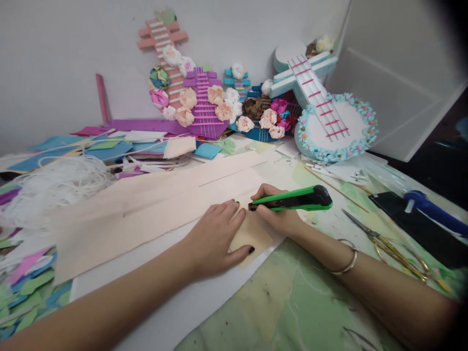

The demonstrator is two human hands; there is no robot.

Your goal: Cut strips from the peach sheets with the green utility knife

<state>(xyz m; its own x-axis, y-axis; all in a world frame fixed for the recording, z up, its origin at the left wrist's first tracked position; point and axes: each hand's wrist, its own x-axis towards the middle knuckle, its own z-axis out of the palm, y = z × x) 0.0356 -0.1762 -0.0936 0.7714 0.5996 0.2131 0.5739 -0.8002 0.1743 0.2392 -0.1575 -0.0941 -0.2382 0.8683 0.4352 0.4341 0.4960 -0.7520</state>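
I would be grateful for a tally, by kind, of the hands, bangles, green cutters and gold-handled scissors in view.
Hands: 2 (left hand, right hand)
Bangle: 1
Green cutter: 1
Gold-handled scissors: 1 pair
Total: 5

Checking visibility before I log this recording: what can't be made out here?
In the head view:
Green utility knife: blade too small or hidden beside the right hand.
Small tan paper: partly covered by the left hand.
Blue tool: cut off by the right edge.
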